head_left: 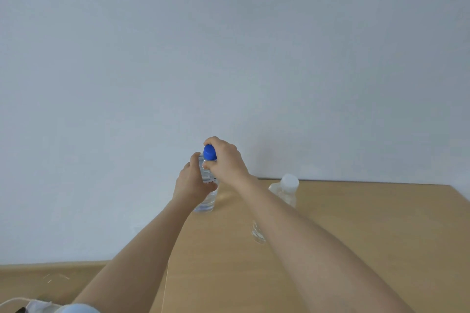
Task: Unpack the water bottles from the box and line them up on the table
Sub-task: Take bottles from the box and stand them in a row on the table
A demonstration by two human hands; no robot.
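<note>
L hand (192,183) wraps blue-cap bottle (207,201) body, R hand (225,161) grips its cap (209,153); bottle upright at table (368,236) far edge, 1 white-cap bottle (288,187) near, to the right.

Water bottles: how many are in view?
2: blue-capped bottle gripped by the left hand and right hand; white-capped bottle to its right, partly behind the right forearm. More may be hidden.

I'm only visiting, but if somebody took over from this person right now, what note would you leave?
Left hand holds the blue-capped bottle by its body; right hand grips its cap.
It is near the table's far left corner; unclear whether it stands yet.
Done: white-capped bottle stands to its right.
Left: line this one up, fetch any others; the box is not in view.
</note>
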